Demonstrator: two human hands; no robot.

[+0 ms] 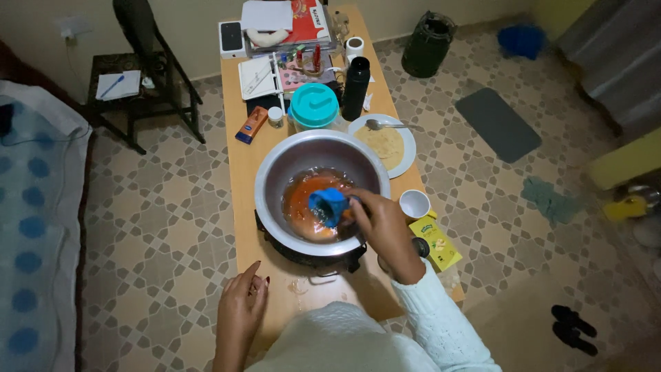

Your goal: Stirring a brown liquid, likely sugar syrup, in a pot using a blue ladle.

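A large steel bowl sits on a dark burner on the narrow wooden table, with reddish-orange liquid in its bottom. My right hand holds a small blue cup tipped over the liquid inside the bowl. My left hand rests with fingers loosely spread at the table's near left corner, holding nothing.
Past the bowl stand a teal-lidded container, a black flask, a white plate with flatbread and a spoon, and books. A white cup and yellow packet lie at right. A dark chair stands left; a bed edge borders far left.
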